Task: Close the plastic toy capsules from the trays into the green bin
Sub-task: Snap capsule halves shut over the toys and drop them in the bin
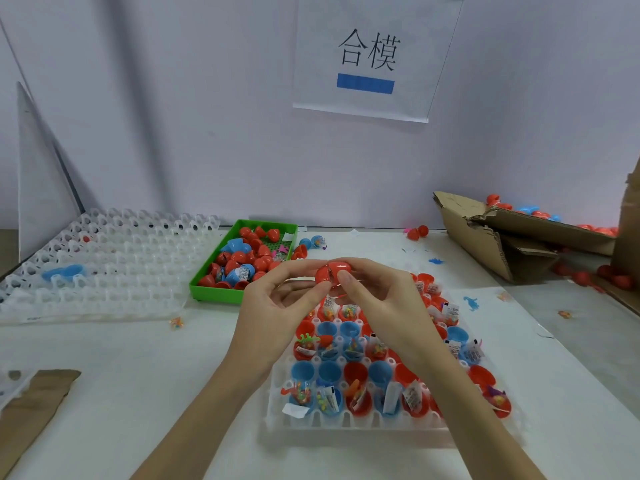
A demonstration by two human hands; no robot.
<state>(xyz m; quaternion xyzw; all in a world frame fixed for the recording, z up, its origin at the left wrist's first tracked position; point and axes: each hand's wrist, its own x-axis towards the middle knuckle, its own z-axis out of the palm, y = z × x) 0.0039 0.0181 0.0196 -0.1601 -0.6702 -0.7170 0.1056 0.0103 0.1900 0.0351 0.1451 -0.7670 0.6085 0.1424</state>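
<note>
Both hands meet just above the middle of the view, over the far edge of the filled tray [360, 422]. The left hand [277, 296] and the right hand [377, 292] each pinch one end of a red capsule [333, 271] between thumb and fingertips, its two halves pressed together with the seam between them showing. The capsule is held in the air, clear of the table [138, 368].

The filled tray, white plastic, lies at about 5 o'clock from the capsule and holds rows of open red and blue capsule halves, many with small toys and folded paper slips in them. The green bin [211, 289] sits at about 10 o'clock from the hands, near them, with a heap of red and blue capsules inside. An empty white tray [104, 271] lies at 9 o'clock, with a blue capsule [64, 273] resting on it. A torn cardboard box [485, 237] with more capsules stands at 2 o'clock. A paper sign [370, 57] hangs on the wall at 12 o'clock.
</note>
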